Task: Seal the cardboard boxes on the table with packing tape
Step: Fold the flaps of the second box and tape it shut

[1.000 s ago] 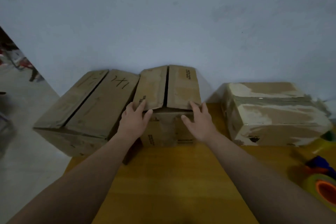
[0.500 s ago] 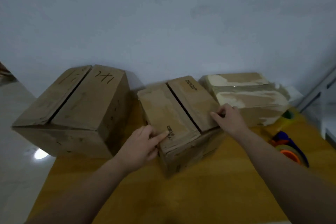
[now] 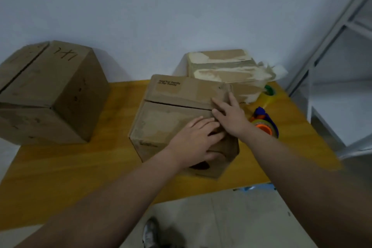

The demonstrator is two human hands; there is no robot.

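The left hand [image 3: 196, 141] and right hand [image 3: 231, 119] press flat, fingers straight, on the middle cardboard box [image 3: 173, 115] on the table [image 3: 100, 157], closing its untaped flaps; next probably comes reaching the tape dispenser [image 3: 263, 125] alongside.

This looks like a packing room or a store room. Worn cardboard boxes [image 3: 50, 94] are set on a yellow wooden table [image 3: 80, 167] across the middle of the frame, and rolls of tape [image 3: 263, 129] are seen at its right end. A bare pale wall [image 3: 181, 6] is seen across the top, a grey metal rack [image 3: 330, 32] at the upper right, and a plain grey floor [image 3: 231, 217] at the bottom.
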